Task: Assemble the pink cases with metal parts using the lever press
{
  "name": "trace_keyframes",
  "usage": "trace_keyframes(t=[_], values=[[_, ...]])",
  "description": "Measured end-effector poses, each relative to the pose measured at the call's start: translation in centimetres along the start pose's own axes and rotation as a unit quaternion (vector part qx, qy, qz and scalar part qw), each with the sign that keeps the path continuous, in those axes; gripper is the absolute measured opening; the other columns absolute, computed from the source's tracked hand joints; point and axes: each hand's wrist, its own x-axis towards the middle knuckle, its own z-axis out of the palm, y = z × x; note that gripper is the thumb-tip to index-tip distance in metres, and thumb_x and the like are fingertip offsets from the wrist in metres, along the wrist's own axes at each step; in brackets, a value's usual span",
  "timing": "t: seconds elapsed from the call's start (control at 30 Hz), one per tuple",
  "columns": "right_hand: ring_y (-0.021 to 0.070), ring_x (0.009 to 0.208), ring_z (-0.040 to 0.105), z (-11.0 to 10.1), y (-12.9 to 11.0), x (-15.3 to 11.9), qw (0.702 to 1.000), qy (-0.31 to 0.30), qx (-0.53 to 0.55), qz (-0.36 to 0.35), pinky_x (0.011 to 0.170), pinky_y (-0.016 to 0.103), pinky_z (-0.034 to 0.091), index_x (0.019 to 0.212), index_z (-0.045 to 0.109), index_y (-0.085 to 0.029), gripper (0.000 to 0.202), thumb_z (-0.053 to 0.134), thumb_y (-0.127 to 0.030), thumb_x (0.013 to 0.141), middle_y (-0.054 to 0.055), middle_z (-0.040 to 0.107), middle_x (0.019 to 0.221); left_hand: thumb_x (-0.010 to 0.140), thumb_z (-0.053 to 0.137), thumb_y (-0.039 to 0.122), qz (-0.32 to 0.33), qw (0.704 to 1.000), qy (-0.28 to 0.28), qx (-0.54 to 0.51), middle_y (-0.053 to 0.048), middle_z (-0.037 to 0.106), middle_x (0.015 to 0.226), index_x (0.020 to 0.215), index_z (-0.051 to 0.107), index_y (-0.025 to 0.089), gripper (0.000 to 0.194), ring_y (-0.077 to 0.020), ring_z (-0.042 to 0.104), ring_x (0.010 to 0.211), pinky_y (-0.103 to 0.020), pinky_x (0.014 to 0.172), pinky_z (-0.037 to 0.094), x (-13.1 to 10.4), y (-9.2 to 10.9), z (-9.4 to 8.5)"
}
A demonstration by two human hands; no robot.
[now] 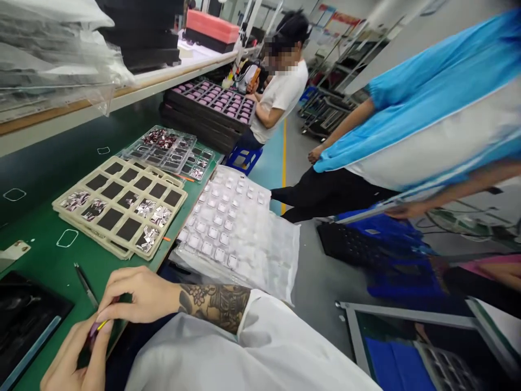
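Head view: your left fingers (99, 347) and right fingers (119, 311) pinch a small purple part (93, 330) between them near the bench (44, 265) edge, likely to steady it. The tweezers (85, 284) lie just beside (probably for quick reach).

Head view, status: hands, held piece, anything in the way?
Left hand, right hand holding small purple-and-yellow piece. Piece partly hidden. Slim grey metal tweezers beside right hand, on green tabletop.

A purple part (94, 329) (yellow-striped) is held, partly hidden.
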Motion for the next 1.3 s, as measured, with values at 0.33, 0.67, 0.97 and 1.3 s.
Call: trace_keyframes(t=[0.33,0.67,0.97,1.3], values=[[0.0141,0.104,0.076,0.5,0.9,-2.2,0.976,0.004,-0.169,-0.134,0.094,0.023,0.057,0.123,0.079,-0.017,0.042,0.067,-0.055,0.111,0.006,0.081,0.121,0.09,0.085,0.068,-0.192,0.971,-0.011,-0.141,-0.006,0.086,0.092,0.108,0.085,0.018,0.054,-0.0281,0.081,0.078,-0.034,0.067,0.068,-0.9,-1.1,0.8],[0.0182,0.125,0.075,-2.7,1.0,-10.6,0.972,0.037,-0.224,-0.063,0.106,0.028,0.06,0.144,0.069,-0.022,0.049,0.07,-0.056,0.11,0.009,0.079,0.138,0.091,0.088,0.061,-0.161,0.942,-0.182,-0.231,-0.004,0.078,0.081,0.103,0.086,0.017,0.046,-0.0181,0.071,0.069,-0.024,0.063,0.062,0.3,3.7,3.9],[0.0319,0.11,0.071,-9.8,2.7,-26.0,0.818,0.278,-0.332,0.378,0.102,0.048,0.06,0.125,0.072,-0.02,0.024,0.067,-0.02,0.101,0.015,0.078,0.111,0.095,0.09,0.044,-0.155,0.897,-0.192,-0.368,-0.014,0.088,0.117,0.117,0.069,0.02,0.039,-0.0292,0.088,0.1,-0.034,0.081,0.07,1.1,6.8,6.2],[0.0221,0.09,0.071,-10.8,0.6,-23.3,0.85,0.321,-0.298,0.293,0.084,0.037,0.061,0.102,0.066,-0.021,0.009,0.058,-0.021,0.1,0.006,0.071,0.097,0.103,0.08,0.044,-0.071,0.948,-0.151,-0.272,-0.011,0.083,0.122,0.114,0.087,0.022,0.026,-0.0245,0.078,0.109,-0.032,0.093,0.062,0.9,5.7,5.7]])
